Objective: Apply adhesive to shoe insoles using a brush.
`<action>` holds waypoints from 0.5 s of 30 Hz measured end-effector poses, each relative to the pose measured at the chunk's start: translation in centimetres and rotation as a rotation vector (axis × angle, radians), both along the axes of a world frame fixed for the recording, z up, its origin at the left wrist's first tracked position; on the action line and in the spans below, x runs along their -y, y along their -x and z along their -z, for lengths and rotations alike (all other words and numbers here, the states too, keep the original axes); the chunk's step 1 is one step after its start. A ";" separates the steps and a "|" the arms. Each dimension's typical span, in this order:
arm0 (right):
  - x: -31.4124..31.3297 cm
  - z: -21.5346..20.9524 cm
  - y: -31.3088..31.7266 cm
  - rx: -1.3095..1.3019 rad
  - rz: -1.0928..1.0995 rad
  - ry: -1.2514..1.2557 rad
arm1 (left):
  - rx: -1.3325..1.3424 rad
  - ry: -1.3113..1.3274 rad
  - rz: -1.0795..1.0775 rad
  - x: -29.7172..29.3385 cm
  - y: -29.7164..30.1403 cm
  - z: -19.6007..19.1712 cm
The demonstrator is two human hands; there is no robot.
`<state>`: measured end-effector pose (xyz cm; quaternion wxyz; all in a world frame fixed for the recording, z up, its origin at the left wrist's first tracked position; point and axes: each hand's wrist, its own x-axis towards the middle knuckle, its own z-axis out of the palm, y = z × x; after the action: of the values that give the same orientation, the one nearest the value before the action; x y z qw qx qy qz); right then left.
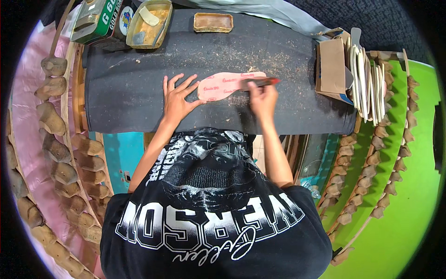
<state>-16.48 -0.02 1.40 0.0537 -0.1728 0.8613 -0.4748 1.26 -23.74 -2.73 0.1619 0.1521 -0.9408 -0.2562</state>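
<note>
A pale pink shoe insole [218,87] with red print lies flat on the dark work table, its wide end to the left. My left hand [179,95] rests beside that wide end with fingers spread on the table; its thumb reaches the insole's lower left edge. Over the narrower right part, my right hand [263,100] is closed around a slim dark tool with a red end [269,81]. Motion smears the tool's other end, which is over the insole, so its exact kind cannot be made out.
Shavings litter the dark table cover [139,107]. Along the back stand a green can [100,23], a tub with yellowish residue [148,25] and a small brown tray [213,22]. A cardboard box [331,67] with pale flat pieces sits right. Racks of wooden shoe lasts [51,118] flank both sides.
</note>
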 end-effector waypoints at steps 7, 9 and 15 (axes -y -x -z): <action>-2.6 -1.4 2.2 -0.384 0.057 -0.172 | 0.003 -0.001 -0.004 -0.1 -0.2 0.0; -0.7 -1.0 0.0 -0.473 -0.139 -0.340 | 0.007 0.006 -0.005 0.0 0.0 -0.1; 5.5 -0.8 -6.2 -0.125 -0.378 0.031 | -0.001 0.017 -0.002 0.0 0.2 0.4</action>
<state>-10.25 -5.50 2.24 0.0858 -0.3612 0.8078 -0.4578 1.01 -23.75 -3.11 0.1640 0.1516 -0.9426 -0.2481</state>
